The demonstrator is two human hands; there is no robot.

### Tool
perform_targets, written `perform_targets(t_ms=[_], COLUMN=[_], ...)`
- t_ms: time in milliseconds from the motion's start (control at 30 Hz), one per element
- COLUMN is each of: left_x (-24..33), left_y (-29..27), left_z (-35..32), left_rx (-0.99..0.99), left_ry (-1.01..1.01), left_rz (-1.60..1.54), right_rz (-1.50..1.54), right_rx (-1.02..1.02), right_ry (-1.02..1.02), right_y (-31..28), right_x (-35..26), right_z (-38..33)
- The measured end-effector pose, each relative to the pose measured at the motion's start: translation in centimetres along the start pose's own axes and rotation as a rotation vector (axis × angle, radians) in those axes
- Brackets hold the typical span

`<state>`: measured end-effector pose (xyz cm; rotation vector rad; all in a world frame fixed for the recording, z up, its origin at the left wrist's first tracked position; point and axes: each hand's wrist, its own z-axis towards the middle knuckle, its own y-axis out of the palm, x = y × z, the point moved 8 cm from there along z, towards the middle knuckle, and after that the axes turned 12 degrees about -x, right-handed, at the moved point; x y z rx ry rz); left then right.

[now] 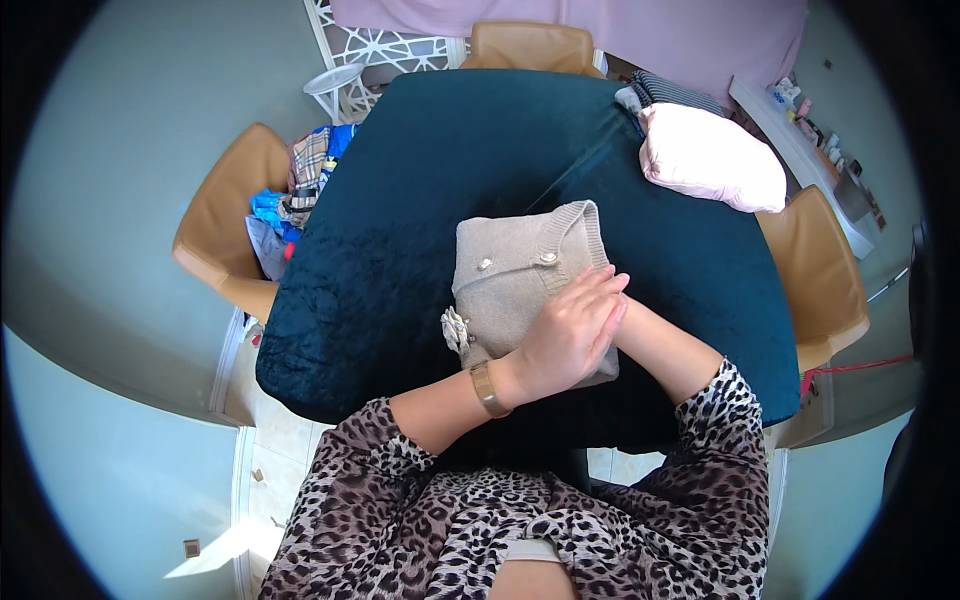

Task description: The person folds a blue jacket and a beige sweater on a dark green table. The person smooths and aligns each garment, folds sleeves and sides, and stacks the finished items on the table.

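Observation:
A beige knit cardigan [500, 300] lies folded on the dark teal table cover [430, 150] in front of me. It has a ribbed neckband, pearly round buttons and a pale fabric flower [455, 330] at its left edge. My left hand [570, 330] reaches across the cardigan's right half, fingers stretched out and close together; a gold-toned watch [488, 388] is on that wrist. My right hand [618, 310] comes in from the right and meets the left one at the cardigan's right edge. The left hand covers most of it, so its fingers are hidden.
At the far right of the table sit a puffy pale pink bundle [710, 160] and folded dark striped cloth [680, 92]. Tan chairs stand left [235, 220], right [815, 270] and behind [530, 48]. Colourful clothes [310, 175] are heaped on the left chair.

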<state>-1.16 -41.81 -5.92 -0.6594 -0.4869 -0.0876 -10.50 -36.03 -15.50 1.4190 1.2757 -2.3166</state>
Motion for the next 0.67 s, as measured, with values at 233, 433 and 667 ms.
perform_targets(t_ms=[233,433,667], left_x=[-4.0,-7.5,-5.7], left_y=[-7.3,-4.8,-0.8], left_z=[0.2,-2.5,-1.4], left_rx=[-0.304,-0.450,-0.711], left_ry=[-0.262,-0.278,-0.105], left_rz=[0.416,0.438,0.646], right_rz=[0.481,0.403,-0.636], right_rx=[0.118,0.156,0.339], right_ry=[0.059,0.074,0.087], right_y=[-1.5,-2.7,-8.7], right_x=[1.8,2.5,-5.4], right_z=[-0.9,-3.0,-11.0])
